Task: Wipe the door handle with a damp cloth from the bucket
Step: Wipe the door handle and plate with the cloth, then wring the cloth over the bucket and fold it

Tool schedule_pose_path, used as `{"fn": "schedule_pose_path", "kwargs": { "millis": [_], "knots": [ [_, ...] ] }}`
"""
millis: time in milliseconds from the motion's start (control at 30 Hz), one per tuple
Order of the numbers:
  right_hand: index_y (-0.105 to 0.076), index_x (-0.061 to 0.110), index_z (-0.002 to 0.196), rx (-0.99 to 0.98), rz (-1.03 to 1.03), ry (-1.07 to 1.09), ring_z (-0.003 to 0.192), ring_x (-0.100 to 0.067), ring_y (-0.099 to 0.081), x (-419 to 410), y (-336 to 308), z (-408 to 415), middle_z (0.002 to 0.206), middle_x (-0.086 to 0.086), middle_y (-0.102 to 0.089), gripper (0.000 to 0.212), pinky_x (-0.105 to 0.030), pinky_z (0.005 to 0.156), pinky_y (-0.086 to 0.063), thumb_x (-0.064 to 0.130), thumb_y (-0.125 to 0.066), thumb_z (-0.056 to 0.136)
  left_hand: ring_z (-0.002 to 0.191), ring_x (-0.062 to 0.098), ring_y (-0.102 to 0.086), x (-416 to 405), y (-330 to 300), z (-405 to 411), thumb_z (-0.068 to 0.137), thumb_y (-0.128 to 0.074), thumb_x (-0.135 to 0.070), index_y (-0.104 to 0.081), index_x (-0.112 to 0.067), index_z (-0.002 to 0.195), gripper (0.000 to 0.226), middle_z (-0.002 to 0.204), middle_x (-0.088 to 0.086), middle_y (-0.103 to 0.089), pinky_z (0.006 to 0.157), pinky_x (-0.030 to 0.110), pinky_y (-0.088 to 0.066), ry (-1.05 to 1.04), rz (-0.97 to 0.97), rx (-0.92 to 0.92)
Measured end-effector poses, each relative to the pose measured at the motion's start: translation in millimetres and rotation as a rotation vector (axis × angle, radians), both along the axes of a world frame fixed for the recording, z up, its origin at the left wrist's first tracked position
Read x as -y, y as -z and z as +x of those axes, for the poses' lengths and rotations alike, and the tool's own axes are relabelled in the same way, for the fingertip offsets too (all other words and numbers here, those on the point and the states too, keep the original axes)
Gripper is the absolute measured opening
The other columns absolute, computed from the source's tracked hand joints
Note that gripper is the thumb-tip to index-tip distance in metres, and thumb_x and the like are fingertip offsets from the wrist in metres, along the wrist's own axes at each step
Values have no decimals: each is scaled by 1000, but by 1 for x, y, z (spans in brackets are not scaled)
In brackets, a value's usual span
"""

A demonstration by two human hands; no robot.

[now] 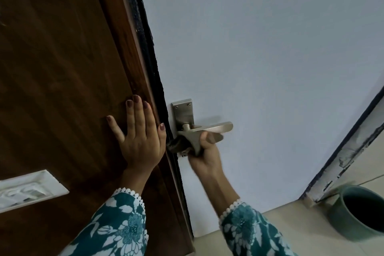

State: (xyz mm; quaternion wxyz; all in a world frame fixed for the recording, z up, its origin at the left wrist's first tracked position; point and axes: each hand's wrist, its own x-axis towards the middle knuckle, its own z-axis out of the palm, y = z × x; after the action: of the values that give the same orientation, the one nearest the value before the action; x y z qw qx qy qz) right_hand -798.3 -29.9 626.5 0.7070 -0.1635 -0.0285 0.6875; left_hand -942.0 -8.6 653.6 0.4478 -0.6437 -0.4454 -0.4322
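A brushed-metal lever door handle [216, 127] on its back plate [184, 112] sticks out from the pale blue door. My right hand [204, 151] is just under the lever, shut on a grey cloth [188, 141] that is pressed against the lower part of the plate and the lever's base. The cloth is bunched and partly hidden by my fingers. My left hand [139, 133] lies flat with fingers spread on the dark brown wooden panel [62, 68] to the left of the handle, holding nothing. A teal bucket [359, 212] stands on the floor at the lower right.
A dark gap with black edging [153, 64] runs between the wooden panel and the blue door. A white switch plate [29, 189] is set in the wood at lower left. A chipped door frame [349, 149] rises at right above the beige tiled floor [301, 235].
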Motion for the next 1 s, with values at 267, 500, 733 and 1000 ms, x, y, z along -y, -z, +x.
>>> {"fn": "schedule_pose_path", "kwargs": {
  "millis": [267, 500, 733, 1000],
  "knots": [
    [-44, -3, 127, 232, -158, 64, 97, -28, -62, 0, 3, -27, 118, -21, -59, 30, -32, 72, -58, 1, -44, 97, 149, 26, -3, 1, 0, 0, 100, -32, -28, -8, -2, 151, 62, 158, 11, -6, 114, 57, 4, -21, -11, 6],
    [-46, 22, 125, 630, -261, 94, 107, -29, -62, -13, 25, -57, 114, -11, -63, 46, -49, 97, -49, 14, -63, 84, 149, 22, -1, 9, -5, 1, 101, -31, -29, -7, -4, 151, 61, 154, 13, -16, 115, 54, 6, -14, -81, 28],
    [-49, 15, 97, 1071, -157, 15, 67, -30, -59, 21, 43, 26, 95, -17, -63, 18, -28, 41, -41, 3, -58, 88, 148, 20, 4, 30, 2, 22, 98, -35, -26, -7, -1, 149, 64, 156, 10, -10, 116, 52, 4, 17, -269, 183],
    [-54, 0, 107, 785, 55, -171, 93, -34, -62, 57, 17, 151, 101, -20, -63, 21, -45, 81, -52, 9, -58, 88, 144, 18, -26, 80, 47, 117, 98, -39, -31, -27, -14, 148, 54, 154, 3, -29, 116, 41, -27, 642, -904, 505]
  ]
}}
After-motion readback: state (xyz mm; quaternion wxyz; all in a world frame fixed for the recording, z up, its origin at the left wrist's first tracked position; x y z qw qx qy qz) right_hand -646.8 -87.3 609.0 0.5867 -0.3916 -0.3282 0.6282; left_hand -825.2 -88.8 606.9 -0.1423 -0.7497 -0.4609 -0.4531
